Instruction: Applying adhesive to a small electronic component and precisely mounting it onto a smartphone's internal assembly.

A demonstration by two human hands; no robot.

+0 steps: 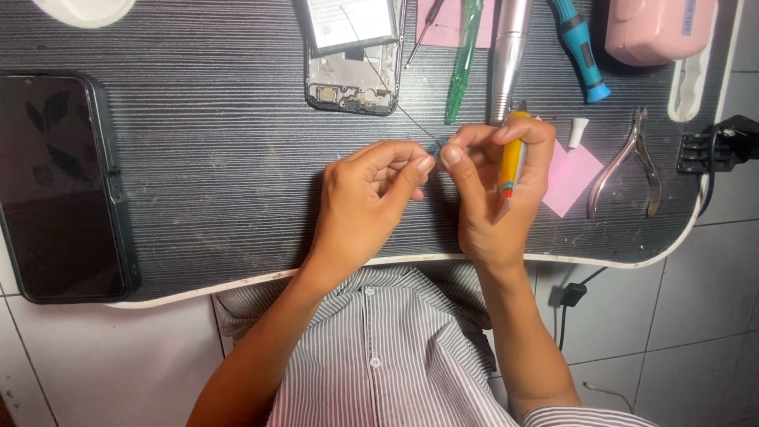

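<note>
My left hand (pixel 371 194) and my right hand (pixel 494 190) meet over the dark striped lap desk (pixel 221 174), fingertips pinching a tiny blue part (pixel 437 145) between them. A thin wire (pixel 411 119) runs from that part up toward the opened phone frame (pixel 353 55). My right hand also holds a yellow pen-like tool (pixel 512 158) tucked along its fingers, tip pointing toward me.
A black phone (pixel 63 186) lies at the left. Along the far edge are a green tool (pixel 462 63), a silver rotary handpiece (pixel 508 55), a blue screwdriver (pixel 581 51) and a pink case (pixel 656 28). Metal nippers (pixel 628 166), pink paper (pixel 571 178), a white cap (pixel 579 131) sit right.
</note>
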